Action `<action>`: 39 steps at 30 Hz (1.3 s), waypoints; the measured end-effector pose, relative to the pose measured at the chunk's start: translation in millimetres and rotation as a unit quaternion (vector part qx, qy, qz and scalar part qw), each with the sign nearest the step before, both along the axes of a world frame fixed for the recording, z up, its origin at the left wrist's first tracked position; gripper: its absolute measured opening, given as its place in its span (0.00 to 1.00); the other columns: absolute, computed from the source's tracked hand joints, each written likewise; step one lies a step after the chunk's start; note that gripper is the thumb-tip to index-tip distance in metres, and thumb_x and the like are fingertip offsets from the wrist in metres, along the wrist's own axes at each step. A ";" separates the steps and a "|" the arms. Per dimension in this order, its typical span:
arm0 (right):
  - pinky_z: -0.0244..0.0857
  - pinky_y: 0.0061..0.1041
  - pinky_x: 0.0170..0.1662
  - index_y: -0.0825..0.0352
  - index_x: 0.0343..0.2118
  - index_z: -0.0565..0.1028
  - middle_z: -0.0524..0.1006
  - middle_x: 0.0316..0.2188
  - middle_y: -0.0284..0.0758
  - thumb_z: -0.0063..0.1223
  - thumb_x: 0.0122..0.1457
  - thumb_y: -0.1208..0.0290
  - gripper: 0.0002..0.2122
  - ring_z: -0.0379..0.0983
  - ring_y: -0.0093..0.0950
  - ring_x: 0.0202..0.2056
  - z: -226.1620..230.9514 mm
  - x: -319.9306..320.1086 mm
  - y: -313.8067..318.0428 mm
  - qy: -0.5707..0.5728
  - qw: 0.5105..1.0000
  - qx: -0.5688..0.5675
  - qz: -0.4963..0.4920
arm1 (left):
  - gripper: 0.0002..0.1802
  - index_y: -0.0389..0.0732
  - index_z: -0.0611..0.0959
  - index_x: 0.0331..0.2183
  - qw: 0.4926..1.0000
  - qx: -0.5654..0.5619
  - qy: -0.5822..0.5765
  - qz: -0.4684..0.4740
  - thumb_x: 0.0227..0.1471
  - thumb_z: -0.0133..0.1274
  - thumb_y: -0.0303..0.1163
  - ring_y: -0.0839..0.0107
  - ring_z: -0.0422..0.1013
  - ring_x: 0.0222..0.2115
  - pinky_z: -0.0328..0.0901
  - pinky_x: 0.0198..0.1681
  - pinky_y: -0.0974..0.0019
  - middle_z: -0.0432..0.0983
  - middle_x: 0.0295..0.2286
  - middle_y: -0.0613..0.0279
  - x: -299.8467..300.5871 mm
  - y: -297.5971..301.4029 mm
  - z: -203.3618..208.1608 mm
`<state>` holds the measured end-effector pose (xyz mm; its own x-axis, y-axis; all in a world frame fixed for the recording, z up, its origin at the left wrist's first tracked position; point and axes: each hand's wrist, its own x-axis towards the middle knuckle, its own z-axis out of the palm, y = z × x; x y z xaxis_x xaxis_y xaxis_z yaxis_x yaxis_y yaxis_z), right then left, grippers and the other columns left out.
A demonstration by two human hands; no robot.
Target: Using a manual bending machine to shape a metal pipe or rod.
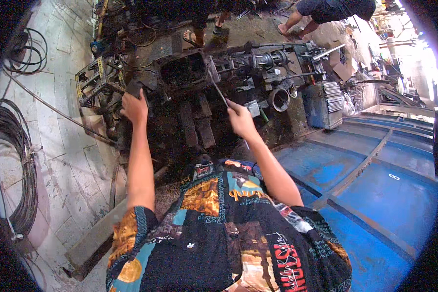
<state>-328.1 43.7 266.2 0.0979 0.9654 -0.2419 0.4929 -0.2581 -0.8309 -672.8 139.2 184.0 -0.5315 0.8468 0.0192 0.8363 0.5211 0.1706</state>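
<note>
A dark, greasy metal machine (238,65) with an open box-shaped housing (184,70) lies across the floor in front of me. My right hand (242,120) is closed around the near end of a long thin metal tool (219,87). The tool's far end reaches up to the right edge of the housing; its exact kind is not clear. My left hand (135,108) is closed on a dark block-like piece (135,89), left of the housing. Whether that piece is loose or part of the machine cannot be made out. A round metal ring opening (279,100) lies right of my right hand.
A yellowish perforated metal frame (93,82) stands at the left. Coiled black cable (15,165) lies on the pale wall or floor panels. To the right are a finned metal block (324,104) and large blue panels (350,165). Other people's feet (193,38) show beyond the machine.
</note>
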 end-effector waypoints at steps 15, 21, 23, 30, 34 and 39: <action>0.68 0.38 0.48 0.73 0.47 0.75 0.75 0.37 0.57 0.44 0.55 0.76 0.17 0.75 0.48 0.43 9.3 129.2 30.3 -0.183 0.980 -0.053 0.061 | 0.42 0.26 0.66 0.55 0.975 -0.160 -0.081 -0.132 0.53 0.55 0.53 0.47 0.57 0.57 0.62 0.57 0.51 0.61 0.54 0.38 141.0 -88.3 -113.3; 0.66 0.42 0.50 0.74 0.40 0.78 0.75 0.35 0.60 0.45 0.52 0.74 0.15 0.74 0.52 0.41 24.9 130.1 63.2 -0.170 0.981 -0.065 0.062 | 0.43 0.25 0.65 0.54 0.983 -0.142 -0.025 -0.113 0.50 0.60 0.49 0.41 0.54 0.58 0.62 0.57 0.49 0.54 0.57 0.36 150.2 -83.9 -125.0; 0.66 0.42 0.51 0.74 0.40 0.77 0.75 0.38 0.59 0.47 0.52 0.72 0.15 0.73 0.51 0.45 18.2 137.9 83.8 -0.195 0.968 -0.139 0.076 | 0.37 0.34 0.66 0.55 0.984 -0.116 -0.083 -0.110 0.52 0.58 0.45 0.41 0.53 0.58 0.63 0.57 0.48 0.54 0.57 0.39 157.1 -87.3 -121.5; 0.66 0.41 0.51 0.79 0.36 0.74 0.75 0.39 0.60 0.49 0.48 0.76 0.13 0.73 0.51 0.45 37.1 106.8 93.8 -0.210 0.965 -0.129 0.086 | 0.28 0.43 0.66 0.58 0.981 -0.123 -0.070 -0.133 0.58 0.51 0.37 0.43 0.52 0.59 0.65 0.55 0.48 0.53 0.59 0.47 142.3 -104.4 -149.2; 0.67 0.40 0.50 0.79 0.33 0.76 0.76 0.37 0.59 0.47 0.49 0.75 0.12 0.74 0.50 0.44 20.3 121.5 98.1 -0.213 0.961 -0.164 0.067 | 0.30 0.45 0.63 0.60 0.965 -0.223 -0.084 -0.111 0.58 0.51 0.37 0.45 0.51 0.60 0.65 0.56 0.49 0.53 0.59 0.48 159.5 -81.8 -122.3; 0.74 0.35 0.31 0.75 0.31 0.73 0.74 0.24 0.39 0.46 0.55 0.75 0.07 0.71 0.30 0.21 -7.8 131.6 97.7 0.221 0.938 -0.266 -0.027 | 0.38 0.43 0.62 0.60 0.976 -0.174 -0.068 -0.112 0.52 0.56 0.45 0.46 0.52 0.60 0.60 0.57 0.44 0.55 0.59 0.46 153.1 -89.3 -103.3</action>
<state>-196.4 141.5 258.4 -0.0815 0.6929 -0.7164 0.1046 -0.7089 -0.6976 -519.7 49.9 80.7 -0.3100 0.8845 -0.3488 0.9180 0.3739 0.1324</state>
